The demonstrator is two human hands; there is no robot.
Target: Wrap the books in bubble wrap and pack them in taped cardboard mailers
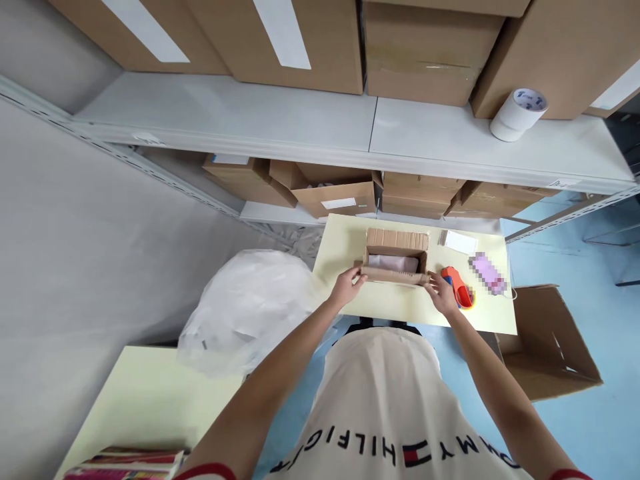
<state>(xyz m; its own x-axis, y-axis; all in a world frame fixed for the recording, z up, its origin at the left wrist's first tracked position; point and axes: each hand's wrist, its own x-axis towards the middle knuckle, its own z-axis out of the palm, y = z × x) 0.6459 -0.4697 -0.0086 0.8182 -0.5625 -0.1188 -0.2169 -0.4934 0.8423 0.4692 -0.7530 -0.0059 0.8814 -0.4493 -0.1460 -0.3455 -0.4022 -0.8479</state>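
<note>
Fingers of the left hand are closed on the left end of the near flap of a small cardboard box. Fingers of the right hand are closed on the same flap at its right end. Both hands thus grip the flap from the 6 o'clock side of the box. The box stands open near the middle of a pale yellow surface, with its far flap folded back toward 12 o'clock. A whitish wrapped item lies inside.

At 3 o'clock from the box, just beside the right hand, rests a red-and-blue tape dispenser. A white card lies at 2 o'clock. Farther out at 3 o'clock lies a pink object, too blurred to identify.

At 8 o'clock from the box, off the surface's edge, bulges a clear plastic bag. A second pale yellow surface beyond it carries stacked books. At 4 o'clock an open carton lies tilted on the blue floor.

At 12 o'clock runs a white shelf that bears large cartons. A roll of white tape lies on the shelf toward 1 o'clock.
</note>
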